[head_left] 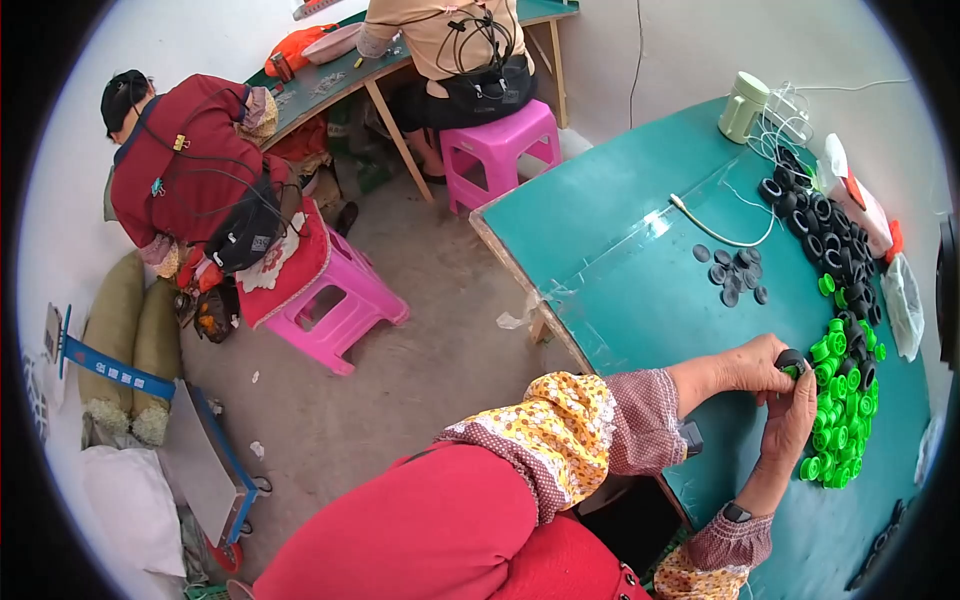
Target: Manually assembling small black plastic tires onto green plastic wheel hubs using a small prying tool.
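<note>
At the table's right half, my two hands meet over a small black rubber ring with a bit of green showing inside it. My left hand pinches the ring from the left side, fingers closed. From below, my right hand closes its fingers on the same piece; its fingertips are partly hidden. Just right of them lies a heap of bright green plastic wheel hubs. Farther back, a pile of black rubber rings runs into the green heap. Several flat dark discs lie loose beyond my left hand.
The green table also bears a pale cable, a light green mug, a power strip and plastic bags. Two people sit on pink stools at another table. A blue-edged trolley and sacks stand left.
</note>
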A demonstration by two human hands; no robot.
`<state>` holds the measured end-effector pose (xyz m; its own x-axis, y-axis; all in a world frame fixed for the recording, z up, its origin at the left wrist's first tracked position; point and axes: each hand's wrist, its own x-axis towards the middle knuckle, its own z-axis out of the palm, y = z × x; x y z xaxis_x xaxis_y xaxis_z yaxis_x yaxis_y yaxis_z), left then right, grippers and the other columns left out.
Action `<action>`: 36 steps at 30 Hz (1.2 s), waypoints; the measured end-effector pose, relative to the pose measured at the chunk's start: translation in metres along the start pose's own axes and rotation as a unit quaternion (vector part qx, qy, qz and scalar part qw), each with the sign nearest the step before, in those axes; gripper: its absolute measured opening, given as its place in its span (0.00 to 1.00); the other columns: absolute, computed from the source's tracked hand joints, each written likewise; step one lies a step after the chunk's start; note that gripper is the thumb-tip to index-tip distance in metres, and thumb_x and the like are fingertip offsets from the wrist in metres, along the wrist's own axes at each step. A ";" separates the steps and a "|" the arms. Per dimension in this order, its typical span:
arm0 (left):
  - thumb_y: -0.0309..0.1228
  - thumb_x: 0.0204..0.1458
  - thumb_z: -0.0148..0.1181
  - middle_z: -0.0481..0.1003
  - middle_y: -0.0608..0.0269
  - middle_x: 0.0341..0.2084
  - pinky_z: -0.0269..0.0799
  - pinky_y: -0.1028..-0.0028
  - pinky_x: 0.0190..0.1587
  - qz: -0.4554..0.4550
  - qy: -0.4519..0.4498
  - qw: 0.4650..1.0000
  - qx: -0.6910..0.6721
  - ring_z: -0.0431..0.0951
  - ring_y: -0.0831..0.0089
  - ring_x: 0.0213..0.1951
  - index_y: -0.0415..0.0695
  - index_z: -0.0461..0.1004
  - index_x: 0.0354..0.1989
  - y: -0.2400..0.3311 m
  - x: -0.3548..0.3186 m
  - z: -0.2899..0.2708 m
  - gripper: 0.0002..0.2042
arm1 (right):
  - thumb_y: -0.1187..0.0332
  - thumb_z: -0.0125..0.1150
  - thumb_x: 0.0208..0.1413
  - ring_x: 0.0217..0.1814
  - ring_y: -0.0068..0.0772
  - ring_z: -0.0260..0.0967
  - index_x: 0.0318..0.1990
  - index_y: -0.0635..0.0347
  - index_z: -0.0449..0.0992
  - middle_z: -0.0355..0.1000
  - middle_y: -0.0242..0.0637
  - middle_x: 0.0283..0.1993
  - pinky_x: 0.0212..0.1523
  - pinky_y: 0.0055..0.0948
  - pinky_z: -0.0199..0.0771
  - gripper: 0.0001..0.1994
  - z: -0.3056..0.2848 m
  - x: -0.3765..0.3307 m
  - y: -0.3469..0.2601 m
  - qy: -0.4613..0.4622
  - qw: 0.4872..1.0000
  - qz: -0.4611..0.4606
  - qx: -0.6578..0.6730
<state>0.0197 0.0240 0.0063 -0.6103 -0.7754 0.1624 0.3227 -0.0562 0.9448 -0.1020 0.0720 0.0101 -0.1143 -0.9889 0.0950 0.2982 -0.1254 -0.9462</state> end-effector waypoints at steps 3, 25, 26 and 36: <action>0.32 0.39 0.58 0.70 0.62 0.13 0.68 0.79 0.17 -0.005 -0.049 0.998 0.031 0.71 0.77 0.14 0.38 0.71 0.26 -0.004 0.001 0.009 0.10 | 0.56 0.43 0.57 0.24 0.21 0.61 0.46 0.62 0.66 0.66 0.30 0.30 0.19 0.21 0.59 0.18 -0.003 -0.009 -0.002 0.021 0.999 0.025 0.031; 0.28 0.43 0.55 0.72 0.67 0.20 0.66 0.82 0.23 -0.051 -0.032 0.988 0.139 0.70 0.81 0.21 0.38 0.71 0.29 -0.003 0.005 0.020 0.07 | 0.58 0.50 0.54 0.11 0.22 0.58 0.28 0.60 0.68 0.63 0.30 0.17 0.10 0.21 0.57 0.13 -0.016 0.002 0.005 0.036 0.993 0.063 0.095; 0.29 0.43 0.55 0.72 0.67 0.20 0.66 0.82 0.24 -0.058 -0.035 0.987 0.143 0.70 0.81 0.21 0.38 0.71 0.29 -0.004 0.004 0.020 0.07 | 0.58 0.50 0.54 0.11 0.21 0.57 0.27 0.59 0.67 0.63 0.30 0.17 0.09 0.21 0.56 0.13 -0.017 0.000 0.004 0.035 0.992 0.067 0.100; 0.30 0.46 0.55 0.73 0.64 0.22 0.69 0.81 0.27 -0.062 -0.032 0.990 0.126 0.73 0.78 0.24 0.39 0.71 0.31 -0.002 0.009 0.005 0.08 | 0.56 0.49 0.54 0.13 0.20 0.59 0.29 0.59 0.67 0.63 0.30 0.19 0.12 0.20 0.58 0.14 -0.014 0.011 0.008 -0.003 0.989 0.078 0.129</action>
<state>0.0095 0.0204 0.0075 -0.6811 -0.7305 0.0506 0.0561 0.0168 0.9983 -0.1140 0.0615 -0.0006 -0.0429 -0.9981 -0.0440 0.5439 0.0136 -0.8390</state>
